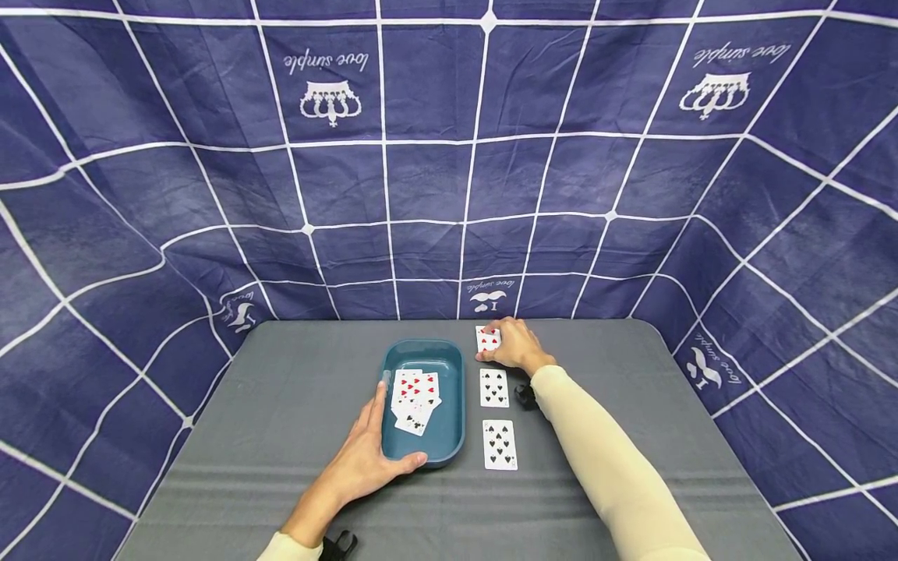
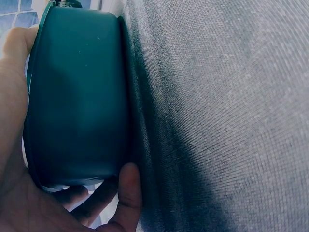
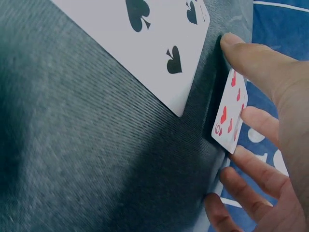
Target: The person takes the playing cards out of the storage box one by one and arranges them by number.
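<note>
My left hand (image 1: pixel 365 456) holds the blue-green tray (image 1: pixel 429 461) at its near left corner. Its thumb lies over the near rim and the fingers run along the left wall, as the left wrist view shows with the tray's outer wall (image 2: pixel 79 96). Several playing cards (image 1: pixel 421 383) lie overlapped inside the tray, a hearts card on top. At the table's far edge my right hand (image 1: pixel 517 344) has thumb and fingers at the edges of a six of hearts (image 3: pixel 228 113), partly covering it in the head view.
Two spade cards lie face up in a column right of the tray: a middle card (image 1: pixel 494 388) and a nearer card (image 1: pixel 500 445). The grey table (image 1: pixel 603 499) is bordered by hanging blue checked cloth (image 1: pixel 435 179) at the back and sides.
</note>
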A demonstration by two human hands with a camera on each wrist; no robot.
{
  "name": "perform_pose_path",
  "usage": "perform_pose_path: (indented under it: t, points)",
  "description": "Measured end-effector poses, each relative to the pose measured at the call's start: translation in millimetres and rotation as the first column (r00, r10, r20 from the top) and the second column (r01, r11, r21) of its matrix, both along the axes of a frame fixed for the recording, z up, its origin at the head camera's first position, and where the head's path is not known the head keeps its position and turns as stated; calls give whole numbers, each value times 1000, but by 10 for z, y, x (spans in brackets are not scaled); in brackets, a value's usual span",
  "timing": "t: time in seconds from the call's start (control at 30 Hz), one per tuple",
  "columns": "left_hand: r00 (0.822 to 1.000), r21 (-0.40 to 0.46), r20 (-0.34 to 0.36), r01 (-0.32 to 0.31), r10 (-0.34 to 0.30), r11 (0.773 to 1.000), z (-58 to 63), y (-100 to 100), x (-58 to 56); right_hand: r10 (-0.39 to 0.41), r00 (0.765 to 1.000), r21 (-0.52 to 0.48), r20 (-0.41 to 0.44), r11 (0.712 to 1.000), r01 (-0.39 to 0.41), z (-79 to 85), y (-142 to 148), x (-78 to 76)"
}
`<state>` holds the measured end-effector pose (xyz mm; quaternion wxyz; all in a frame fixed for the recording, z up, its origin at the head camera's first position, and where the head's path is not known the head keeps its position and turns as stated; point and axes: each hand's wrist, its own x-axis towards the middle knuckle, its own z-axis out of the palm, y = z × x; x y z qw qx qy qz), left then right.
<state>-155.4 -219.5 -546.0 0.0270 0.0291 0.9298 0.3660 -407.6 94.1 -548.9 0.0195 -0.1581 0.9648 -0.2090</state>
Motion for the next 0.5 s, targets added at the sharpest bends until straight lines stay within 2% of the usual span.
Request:
perform_pose_path:
  t: [0.17, 0.5]
  points:
    - [1000, -6, 4, -1, 1, 1000, 8, -2, 4, -25, 1000, -15, 8, 1000, 25, -19, -18, 27]
    - [1000, 0, -2, -1, 1, 1000, -1, -8, -3, -26, 1000, -24, 1, 999, 26, -42, -27, 43]
